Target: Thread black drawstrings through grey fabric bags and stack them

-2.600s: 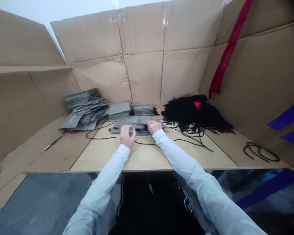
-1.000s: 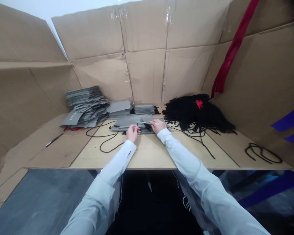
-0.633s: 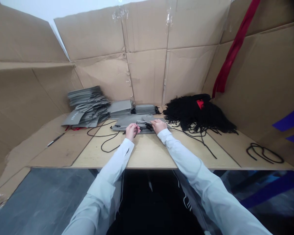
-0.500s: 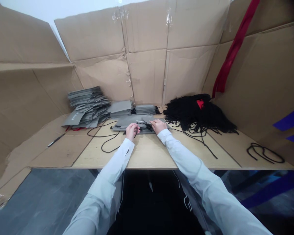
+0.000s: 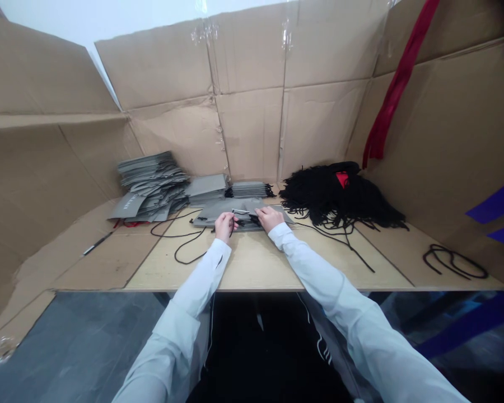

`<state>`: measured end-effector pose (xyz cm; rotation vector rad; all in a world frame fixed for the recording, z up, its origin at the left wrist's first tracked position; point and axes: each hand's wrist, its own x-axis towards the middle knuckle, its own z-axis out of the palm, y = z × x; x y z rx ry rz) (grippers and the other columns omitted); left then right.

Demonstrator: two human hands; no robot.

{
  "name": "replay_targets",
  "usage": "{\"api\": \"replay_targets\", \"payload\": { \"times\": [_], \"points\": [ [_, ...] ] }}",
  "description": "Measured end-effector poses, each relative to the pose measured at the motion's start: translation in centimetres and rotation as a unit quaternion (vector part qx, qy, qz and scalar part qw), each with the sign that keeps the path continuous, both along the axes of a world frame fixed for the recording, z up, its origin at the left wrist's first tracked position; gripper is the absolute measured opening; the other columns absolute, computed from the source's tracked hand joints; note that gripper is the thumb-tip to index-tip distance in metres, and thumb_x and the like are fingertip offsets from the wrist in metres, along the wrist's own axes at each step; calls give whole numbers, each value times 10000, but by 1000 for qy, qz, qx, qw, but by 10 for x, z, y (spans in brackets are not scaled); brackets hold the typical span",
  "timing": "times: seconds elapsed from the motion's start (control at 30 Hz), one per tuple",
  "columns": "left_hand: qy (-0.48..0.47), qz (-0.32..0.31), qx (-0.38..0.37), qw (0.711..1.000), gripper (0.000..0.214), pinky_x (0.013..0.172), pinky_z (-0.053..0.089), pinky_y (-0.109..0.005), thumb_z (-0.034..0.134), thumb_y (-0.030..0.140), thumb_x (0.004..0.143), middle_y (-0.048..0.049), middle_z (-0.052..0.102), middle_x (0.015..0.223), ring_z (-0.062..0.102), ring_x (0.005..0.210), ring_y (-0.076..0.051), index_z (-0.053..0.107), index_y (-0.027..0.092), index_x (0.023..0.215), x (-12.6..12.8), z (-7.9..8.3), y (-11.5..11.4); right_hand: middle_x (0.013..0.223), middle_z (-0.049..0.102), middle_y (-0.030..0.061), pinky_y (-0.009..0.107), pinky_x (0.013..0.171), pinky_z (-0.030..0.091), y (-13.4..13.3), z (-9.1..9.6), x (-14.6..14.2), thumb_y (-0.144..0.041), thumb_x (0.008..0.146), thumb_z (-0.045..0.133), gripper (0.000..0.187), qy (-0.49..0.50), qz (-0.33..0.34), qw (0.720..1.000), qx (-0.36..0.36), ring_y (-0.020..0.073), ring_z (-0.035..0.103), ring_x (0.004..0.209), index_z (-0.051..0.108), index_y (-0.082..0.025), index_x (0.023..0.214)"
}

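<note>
Grey flat bags (image 5: 218, 208) lie stacked in front of me, and both my hands are over their near edge. My left hand (image 5: 224, 226) is closed in a pinch on a black cord (image 5: 231, 230), whose end hangs below the fingers. Close to its fingertips, a thin shiny metal rod (image 5: 240, 211) lies across the bag; which hand holds it, if either, I cannot tell. My right hand (image 5: 270, 217) is closed on the top bag at its right side. Dark cord bits beside its fingers are too small to make out.
More grey bags (image 5: 151, 184) are piled at the back left, beside smaller stacks (image 5: 252, 190). A heap of black cords (image 5: 340, 193) lies at the back right. There is a pen (image 5: 97, 244) on the left and a loose cord (image 5: 453, 262) on the right. Cardboard walls (image 5: 252, 129) enclose the table.
My left hand has shifted slightly left and stays closed on the cord. My right hand has barely moved on the bag. The view has tilted a little.
</note>
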<state>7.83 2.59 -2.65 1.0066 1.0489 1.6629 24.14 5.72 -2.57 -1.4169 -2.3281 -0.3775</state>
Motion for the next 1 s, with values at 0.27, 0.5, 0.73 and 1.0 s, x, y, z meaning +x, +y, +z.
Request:
{"api": "replay_targets", "payload": {
  "times": [0.27,0.5,0.73,1.0],
  "points": [
    [0,9,8,1000,173,370,311,-166,518,284,590,27,530,534,451,387,-54,469,143,678,-2,1,0,1017,551,85,243,654,327,-8,3,-2,-228,852,291,342,-12,3,1000,2,172,433,935,494,-196,1125],
    [-9,13,4,1000,187,356,304,-163,526,286,578,28,527,521,444,378,-54,473,136,677,-4,-1,4,1009,551,95,248,659,325,-8,2,-4,-201,854,276,341,-25,11,999,22,175,435,921,499,-173,1110],
    [2,31,-8,999,167,350,301,-159,519,264,601,28,527,533,445,373,-49,476,127,687,-5,-3,8,986,566,104,255,627,307,-5,-1,-6,-187,856,289,329,-25,27,998,45,176,451,885,517,-149,1090],
    [35,39,3,999,220,358,322,-163,565,261,610,22,541,571,441,381,-46,502,121,767,-5,-6,8,934,574,105,262,610,301,-3,-3,-6,-178,854,301,320,-25,38,996,78,175,457,840,531,-146,1074]
  ]
}}
